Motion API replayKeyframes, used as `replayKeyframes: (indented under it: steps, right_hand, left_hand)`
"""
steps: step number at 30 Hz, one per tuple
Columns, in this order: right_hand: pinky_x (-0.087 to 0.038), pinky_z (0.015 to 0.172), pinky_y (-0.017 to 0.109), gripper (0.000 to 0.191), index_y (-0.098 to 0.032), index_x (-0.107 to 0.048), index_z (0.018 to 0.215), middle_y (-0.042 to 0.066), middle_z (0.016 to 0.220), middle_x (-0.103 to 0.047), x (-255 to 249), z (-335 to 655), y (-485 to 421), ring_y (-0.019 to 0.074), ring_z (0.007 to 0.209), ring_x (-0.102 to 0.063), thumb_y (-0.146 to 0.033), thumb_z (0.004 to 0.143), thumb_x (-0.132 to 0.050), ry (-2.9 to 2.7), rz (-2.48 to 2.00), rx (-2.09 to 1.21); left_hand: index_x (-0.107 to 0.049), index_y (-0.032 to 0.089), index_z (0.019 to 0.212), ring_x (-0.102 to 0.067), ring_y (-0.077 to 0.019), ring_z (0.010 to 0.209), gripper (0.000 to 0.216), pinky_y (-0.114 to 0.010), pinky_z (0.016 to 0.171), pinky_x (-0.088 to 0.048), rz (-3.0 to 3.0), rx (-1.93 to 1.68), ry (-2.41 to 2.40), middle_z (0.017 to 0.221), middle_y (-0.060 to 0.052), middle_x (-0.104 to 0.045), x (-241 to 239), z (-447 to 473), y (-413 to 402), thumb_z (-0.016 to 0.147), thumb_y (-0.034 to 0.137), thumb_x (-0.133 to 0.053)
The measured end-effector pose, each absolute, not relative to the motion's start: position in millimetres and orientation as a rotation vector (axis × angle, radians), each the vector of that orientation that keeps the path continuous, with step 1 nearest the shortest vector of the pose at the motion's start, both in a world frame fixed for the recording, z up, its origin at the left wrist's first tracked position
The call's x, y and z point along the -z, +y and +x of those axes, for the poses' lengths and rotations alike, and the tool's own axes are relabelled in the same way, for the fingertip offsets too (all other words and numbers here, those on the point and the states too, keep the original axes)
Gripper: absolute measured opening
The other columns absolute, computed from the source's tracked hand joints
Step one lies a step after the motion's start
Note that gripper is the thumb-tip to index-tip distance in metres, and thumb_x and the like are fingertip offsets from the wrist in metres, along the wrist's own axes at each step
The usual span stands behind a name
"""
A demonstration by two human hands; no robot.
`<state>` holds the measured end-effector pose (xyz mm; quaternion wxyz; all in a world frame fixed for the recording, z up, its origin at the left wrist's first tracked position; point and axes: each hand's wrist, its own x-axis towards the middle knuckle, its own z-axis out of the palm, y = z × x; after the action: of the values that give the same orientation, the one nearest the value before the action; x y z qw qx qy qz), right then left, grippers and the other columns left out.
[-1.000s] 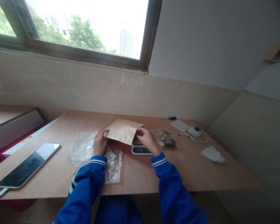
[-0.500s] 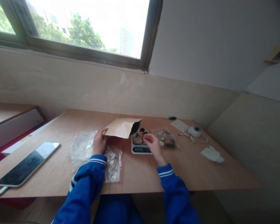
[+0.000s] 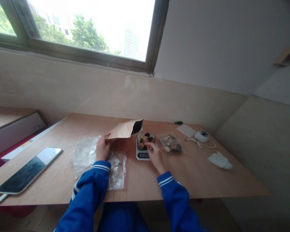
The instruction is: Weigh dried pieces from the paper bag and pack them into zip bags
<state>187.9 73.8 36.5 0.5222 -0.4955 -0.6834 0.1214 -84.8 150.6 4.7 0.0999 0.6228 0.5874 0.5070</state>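
My left hand (image 3: 103,146) grips the lower left end of a brown paper pouch (image 3: 122,129), whose dark-lined mouth gapes toward the right. Right of the pouch stands a small white kitchen scale (image 3: 143,156) with a grey display. Brown and dark dried pieces (image 3: 146,139), perhaps dried slices, lie heaped on its plate. Over the plate's front right corner is my right hand (image 3: 155,155), fingertips pinched together at the pieces; what sits between them is too small to make out. Right of the scale lies a clear zip bag (image 3: 171,144) with similar dark and pale pieces in it.
Clear plastic bags (image 3: 84,154) and a red-edged zip bag (image 3: 117,170) lie around my left forearm. A phone (image 3: 30,169) on a cable is at the left. Toward the right are a white dome camera (image 3: 201,136), a white card (image 3: 185,130), a crumpled tissue (image 3: 219,160) and a green-handled tool (image 3: 178,122).
The pouch's mouth has tilted up and drawn back a little to the left, uncovering more of the scale. My right hand has moved slightly left and lower over the plate.
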Motion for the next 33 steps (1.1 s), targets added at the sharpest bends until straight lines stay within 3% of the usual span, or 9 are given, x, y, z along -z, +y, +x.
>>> replayKeyframes:
  steps: [8, 16, 25, 33]
  right_hand:
    - [-0.045, 0.086, 0.037, 0.025, -0.019, -0.063, 0.086, 0.007, 0.090, -0.063, -29.0, 206.0, 58.5, 0.0204, 0.092, -0.058, -0.012, 0.085, -0.039, -1.489, -1.241, -0.114]
    - [-0.043, 0.084, 0.038, 0.027, -0.020, -0.062, 0.079, 0.006, 0.085, -0.058, -15.3, 216.2, 52.5, 0.0216, 0.089, -0.054, -0.009, 0.082, -0.037, -1.368, -1.323, -0.042]
    - [-0.041, 0.085, 0.037, 0.029, -0.019, -0.062, 0.081, 0.007, 0.087, -0.056, -12.2, 215.0, 51.8, 0.0226, 0.091, -0.052, -0.007, 0.080, -0.036, -1.393, -1.379, -0.040]
    - [-0.041, 0.088, 0.039, 0.032, -0.020, -0.065, 0.088, 0.008, 0.092, -0.054, -12.3, 213.3, 52.1, 0.0229, 0.095, -0.051, -0.008, 0.082, -0.036, -1.406, -1.424, -0.037]
  left_hand:
    - [-0.056, 0.021, 0.114, -0.059, -0.0264, 0.105, 0.039, -0.039, 0.090, -0.045, 1.837, -1.490, 1.754, 0.112, -0.009, -0.064, -8.8, -84.1, 147.5, 0.078, 0.036, -0.054]
    - [-0.053, 0.021, 0.106, -0.064, -0.0285, 0.085, 0.043, -0.037, 0.068, -0.049, 1.651, -1.330, 1.958, 0.092, -0.010, -0.066, -9.9, -84.1, 145.8, 0.078, 0.054, -0.049]
    - [-0.051, 0.020, 0.106, -0.062, -0.0275, 0.087, 0.043, -0.037, 0.073, -0.049, 1.659, -1.310, 1.923, 0.095, -0.009, -0.064, -10.2, -83.1, 145.3, 0.077, 0.052, -0.050]
    - [-0.047, 0.018, 0.119, -0.058, -0.0270, 0.104, 0.052, -0.039, 0.085, -0.048, 1.713, -1.498, 1.798, 0.114, -0.013, -0.059, -6.8, -82.1, 148.1, 0.077, 0.048, -0.053]
